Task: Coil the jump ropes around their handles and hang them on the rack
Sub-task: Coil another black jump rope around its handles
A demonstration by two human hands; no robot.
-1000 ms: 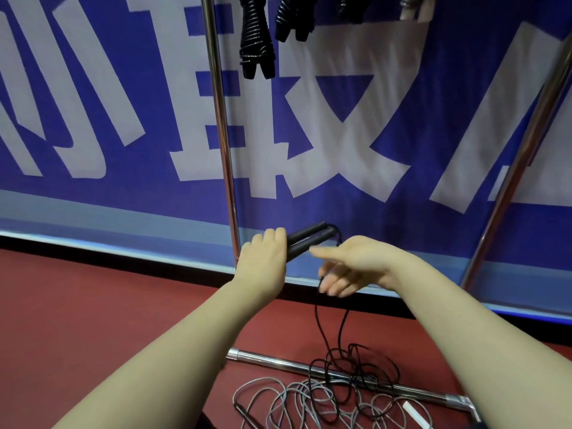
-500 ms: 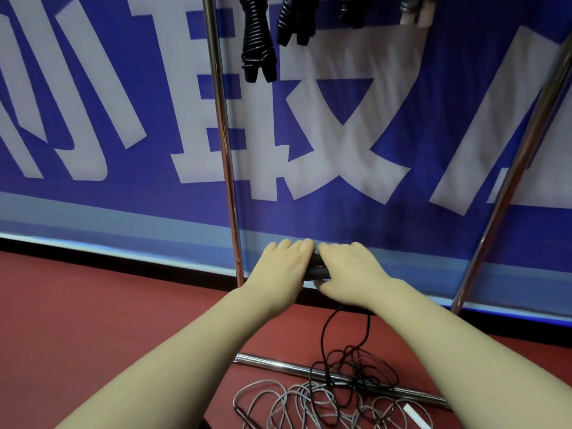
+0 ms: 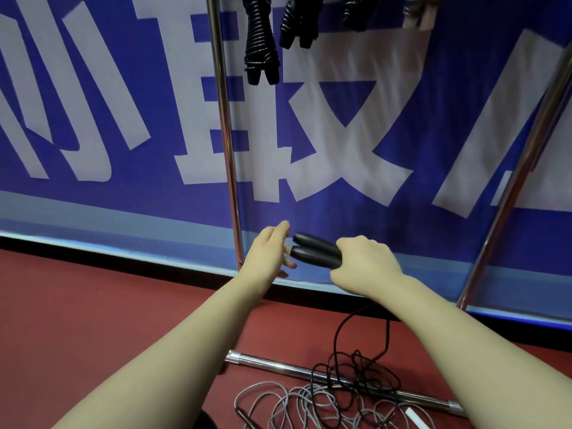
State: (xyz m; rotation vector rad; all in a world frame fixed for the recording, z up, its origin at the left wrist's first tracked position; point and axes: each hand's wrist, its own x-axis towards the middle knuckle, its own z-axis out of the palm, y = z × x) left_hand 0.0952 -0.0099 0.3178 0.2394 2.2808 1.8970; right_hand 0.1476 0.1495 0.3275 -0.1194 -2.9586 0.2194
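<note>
My right hand grips two black jump-rope handles side by side, their free ends pointing left. The black rope hangs from under that hand down to a loose tangle on the floor. Just left of the handle tips is my left hand, fingers extended and holding nothing. A grey rope lies in loose loops on the floor beside the black tangle. Coiled black ropes hang from the rack at the top of the view.
The rack's chrome upright stands just left of my hands; a slanted chrome post is at the right. The rack's base bar lies on the red floor under the ropes. A blue banner with white characters fills the background.
The handles passed from my left hand to my right. My left hand has let go and opened, moving slightly left. The handles now point left instead of right.
</note>
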